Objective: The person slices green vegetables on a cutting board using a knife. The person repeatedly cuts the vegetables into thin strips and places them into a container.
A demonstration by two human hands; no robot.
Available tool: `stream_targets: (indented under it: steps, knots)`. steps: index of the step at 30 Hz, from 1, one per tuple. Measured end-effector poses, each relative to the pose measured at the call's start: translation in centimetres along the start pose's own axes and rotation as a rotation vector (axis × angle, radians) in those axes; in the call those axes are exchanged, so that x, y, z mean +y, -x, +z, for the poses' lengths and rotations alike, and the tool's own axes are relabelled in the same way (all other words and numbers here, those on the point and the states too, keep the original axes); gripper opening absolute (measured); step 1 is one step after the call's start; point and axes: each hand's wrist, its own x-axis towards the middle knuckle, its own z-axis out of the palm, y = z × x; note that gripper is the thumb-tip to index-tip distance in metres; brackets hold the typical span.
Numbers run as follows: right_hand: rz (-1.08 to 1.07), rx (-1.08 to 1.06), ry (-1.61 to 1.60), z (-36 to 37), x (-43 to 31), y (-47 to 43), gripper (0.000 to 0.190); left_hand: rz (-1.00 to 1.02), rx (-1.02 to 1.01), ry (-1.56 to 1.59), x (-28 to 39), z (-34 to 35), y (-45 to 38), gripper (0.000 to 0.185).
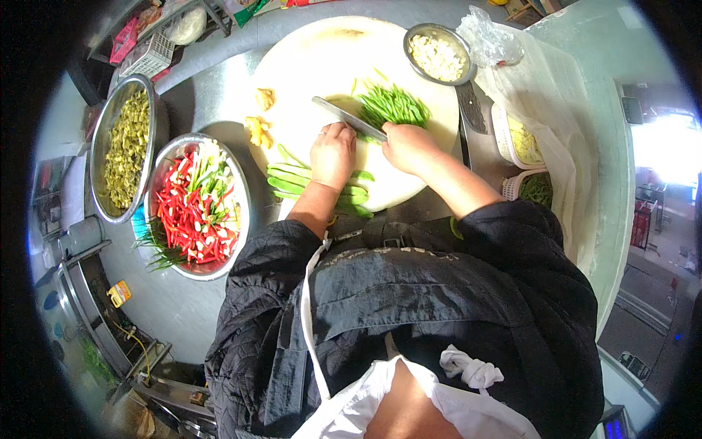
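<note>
My right hand (408,145) grips the handle end of a kitchen knife (343,115), whose blade slants up to the left over a round pale cutting board (312,55). Close against the blade, my left hand (334,153) rests with bent fingers; what lies beneath them is hidden. Finely cut green strips (392,104) form a pile beyond the knife. Several long green pods or peppers (288,178) lie under and beside my left wrist, near the board's front edge. Two pieces of ginger root (258,131) sit at the board's left side.
Left of the board stand a metal bowl of red chillies and cut greens (192,208) and a metal bowl of chopped olive-green vegetable (127,153). A metal bowl of chopped pale pieces (437,57) touches the board's back right. White baskets (507,137) stand at right, beside plastic sheeting (548,71).
</note>
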Motion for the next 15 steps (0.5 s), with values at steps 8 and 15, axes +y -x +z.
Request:
stream_targets:
  steps: [8, 15]
  knots:
    - [0.035, -0.057, -0.038, -0.5, -1.0, -0.1, 0.027, -0.006, 0.049, 0.035, -0.5, -0.1, 0.2, 0.007]
    - [0.032, -0.069, 0.015, -0.7, -1.8, -0.7, 0.029, -0.037, 0.052, 0.048, -1.0, -0.1, 0.0, 0.008]
